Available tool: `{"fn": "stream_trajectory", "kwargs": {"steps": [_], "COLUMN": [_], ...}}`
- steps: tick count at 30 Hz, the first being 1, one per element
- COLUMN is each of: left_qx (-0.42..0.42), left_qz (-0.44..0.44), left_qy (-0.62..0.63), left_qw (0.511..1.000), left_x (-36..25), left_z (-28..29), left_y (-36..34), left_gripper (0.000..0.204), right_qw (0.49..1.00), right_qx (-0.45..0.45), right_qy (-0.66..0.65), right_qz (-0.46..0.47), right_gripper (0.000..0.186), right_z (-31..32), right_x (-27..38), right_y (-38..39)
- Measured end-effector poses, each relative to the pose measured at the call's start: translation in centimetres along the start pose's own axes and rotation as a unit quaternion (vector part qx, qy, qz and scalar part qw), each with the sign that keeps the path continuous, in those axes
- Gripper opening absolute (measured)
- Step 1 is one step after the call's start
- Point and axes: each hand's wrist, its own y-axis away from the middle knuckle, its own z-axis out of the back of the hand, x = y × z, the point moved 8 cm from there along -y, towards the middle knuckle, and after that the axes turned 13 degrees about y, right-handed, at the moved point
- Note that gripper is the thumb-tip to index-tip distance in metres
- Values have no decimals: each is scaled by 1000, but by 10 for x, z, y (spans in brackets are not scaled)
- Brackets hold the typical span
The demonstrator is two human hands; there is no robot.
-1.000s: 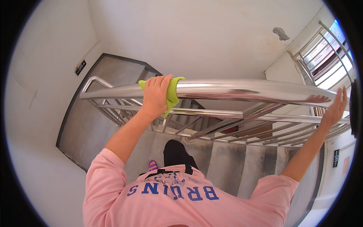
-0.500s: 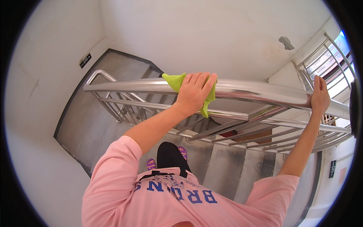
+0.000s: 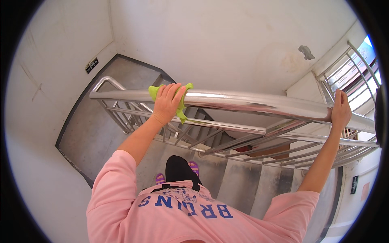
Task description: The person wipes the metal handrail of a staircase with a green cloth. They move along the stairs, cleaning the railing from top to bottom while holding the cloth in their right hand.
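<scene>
A thick, shiny metal handrail (image 3: 251, 101) crosses in front of me from left to right. My left hand (image 3: 167, 103) is wrapped over it toward its left part, pressing a bright green cloth (image 3: 181, 114) against the metal. The cloth's corners stick out on both sides of the fingers, and one end hangs below the rail. At the far right, my right hand (image 3: 341, 110) is closed round the same handrail. Its palm side is hidden, and no cloth shows there.
Thin metal bars (image 3: 279, 152) form the railing below the handrail. Concrete steps (image 3: 239, 182) lie under me, with a grey landing (image 3: 97, 117) at left. A pale wall (image 3: 227, 44) rises beyond, and a barred window (image 3: 352, 69) is at upper right.
My left hand has slid leftward along the handrail with the green cloth under it. My right hand has stayed at nearly the same place on the rail.
</scene>
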Motion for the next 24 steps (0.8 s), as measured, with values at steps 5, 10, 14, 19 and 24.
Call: {"fn": "stream_trajectory", "kwargs": {"steps": [5,10,14,19,24], "left_qx": [6,28,93,148,308], "left_qz": [28,64,119,112,221], "left_qy": [-8,54,119,176,263], "left_qw": [1000,996,981,967,887], "left_x": [28,29,28,14,8], "left_z": [6,16,12,2,-46], "left_y": [22,14,4,-19,-51], "left_gripper": [52,59,58,57,47], "right_qw": [1000,1000,1000,1000,1000], "right_qx": [-6,-2,3,-11,-27], "right_qy": [5,11,20,7,4], "right_qz": [-1,-3,-2,2,7], "right_gripper": [46,45,43,41,38], "right_z": [2,4,5,-1,-1], "right_x": [3,4,-1,5,4], "right_y": [1,0,-1,1,2]}}
